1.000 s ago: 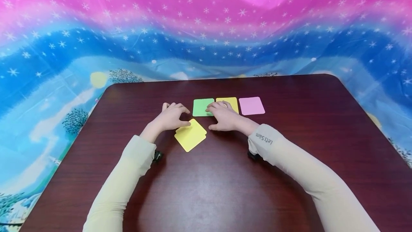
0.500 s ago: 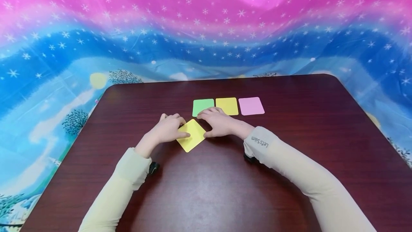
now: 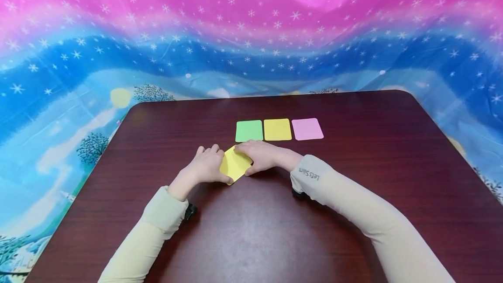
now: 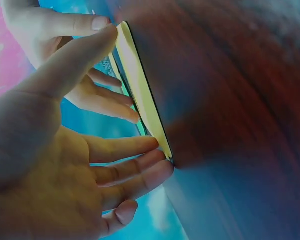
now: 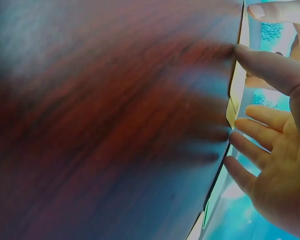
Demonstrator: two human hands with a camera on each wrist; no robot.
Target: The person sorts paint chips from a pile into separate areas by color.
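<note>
A small pile of square yellow cards (image 3: 235,166) with rounded corners lies turned like a diamond on the table. At its left side is my left hand (image 3: 202,166); the thumb touches the near corner and the fingertips meet the left edge. From the right, my right hand (image 3: 264,154) touches the pile, its thumb by the right corner and its fingers over the far corner. In the left wrist view the yellow pile (image 4: 140,82) lies between thumb and fairly straight fingers. The right wrist view has the right hand's (image 5: 282,150) fingers extended near the table surface.
Behind the hands, a green card (image 3: 249,131), a single yellow card (image 3: 277,129) and a pink card (image 3: 308,129) form a row. They lie on a dark reddish-brown table (image 3: 251,230). A patterned cloth (image 3: 251,34) hangs beyond its far edge.
My right hand has come left and nearer, off the row of cards, onto the yellow pile. My left hand has slid nearer along the pile's edge. The offset yellow cards now look lined up.
</note>
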